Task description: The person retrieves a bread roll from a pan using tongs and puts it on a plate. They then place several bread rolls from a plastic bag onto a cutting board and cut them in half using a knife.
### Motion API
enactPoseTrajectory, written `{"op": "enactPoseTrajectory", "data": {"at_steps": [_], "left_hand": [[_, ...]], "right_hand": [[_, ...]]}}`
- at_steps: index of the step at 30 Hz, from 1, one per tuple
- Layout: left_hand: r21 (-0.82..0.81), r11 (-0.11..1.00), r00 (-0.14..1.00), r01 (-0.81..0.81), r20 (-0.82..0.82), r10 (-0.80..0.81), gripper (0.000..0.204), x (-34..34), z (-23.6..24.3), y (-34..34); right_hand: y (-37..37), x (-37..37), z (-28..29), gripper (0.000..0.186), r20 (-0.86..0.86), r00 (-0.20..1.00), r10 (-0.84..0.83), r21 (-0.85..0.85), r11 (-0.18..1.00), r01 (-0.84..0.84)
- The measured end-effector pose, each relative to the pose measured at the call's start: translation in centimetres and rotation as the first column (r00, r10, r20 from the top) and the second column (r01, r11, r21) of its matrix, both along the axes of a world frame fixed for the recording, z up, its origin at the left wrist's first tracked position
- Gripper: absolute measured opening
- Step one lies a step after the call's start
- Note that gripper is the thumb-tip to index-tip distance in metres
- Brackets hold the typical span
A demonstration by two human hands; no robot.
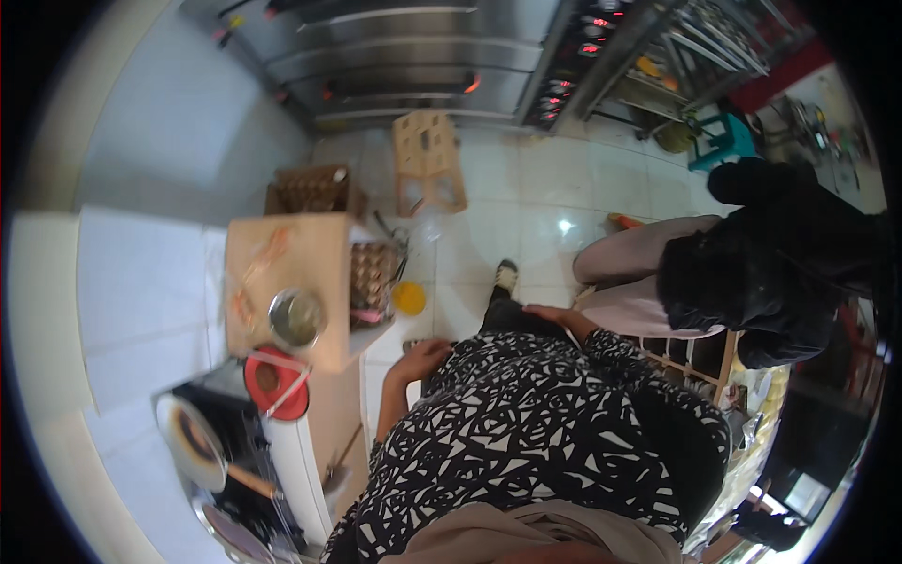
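My left hand (427,361) rests against my left side at the hem of my black-and-white patterned top (526,404). Its fingers lie loosely along the cloth, and nothing shows in them. In front of me, my right hand (552,316) lies flat over my dark trousers (524,321), fingers stretched and holding nothing. To the left of my left hand stands a wooden-topped counter (324,246). On it sits a round metal bowl (299,318), with a red round dish or lid (278,399) beside it, nearer the stove (246,418).
A pan with a wooden handle (193,442) is on the stove. Egg trays (373,273) sit under the counter, and a yellow round object (409,298) is on the floor. Ahead are a pale stool (425,150) and a steel oven (404,56). A person in black (752,254) is at right.
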State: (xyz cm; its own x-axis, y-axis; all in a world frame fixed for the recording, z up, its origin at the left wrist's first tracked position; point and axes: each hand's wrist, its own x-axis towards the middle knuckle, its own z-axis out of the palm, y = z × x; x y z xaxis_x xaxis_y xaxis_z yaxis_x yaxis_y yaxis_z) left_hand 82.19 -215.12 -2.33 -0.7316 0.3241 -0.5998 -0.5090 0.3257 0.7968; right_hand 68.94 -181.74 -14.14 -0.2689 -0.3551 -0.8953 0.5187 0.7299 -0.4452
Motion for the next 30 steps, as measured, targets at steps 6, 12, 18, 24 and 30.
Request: {"op": "enactPoseTrajectory", "data": {"at_steps": [6,12,18,24,30], "left_hand": [[0.581,0.808,0.631,0.097,-0.664,0.401,0.031,-20.0,22.4,10.2],[0.56,0.134,0.539,0.818,-0.826,0.163,0.027,-30.0,33.2,19.8],[0.51,-0.005,0.51,0.86,-0.86,0.016,0.024,-42.0,33.2,27.1],[0.497,-0.171,0.491,0.851,-0.867,-0.083,0.022,-56.6,34.6,34.0],[0.492,-0.428,0.439,0.758,-0.87,-0.223,0.022,-67.3,37.6,44.7]], "right_hand": [[9.3,-7.3,-0.8,0.067,0.092,0.995,-0.04,0.274,0.962,0.014],[11.7,-16.9,-0.7,0.058,0.008,0.89,-0.457,0.138,0.882,0.451],[13.1,-29.0,-2.0,0.044,-0.143,0.779,-0.611,-0.072,0.791,0.608],[20.1,-38.0,-4.3,0.041,-0.732,0.649,-0.207,0.114,0.902,0.416],[28.6,-42.9,-3.6,0.037,-0.623,0.484,-0.615,0.106,0.547,0.83]]}}
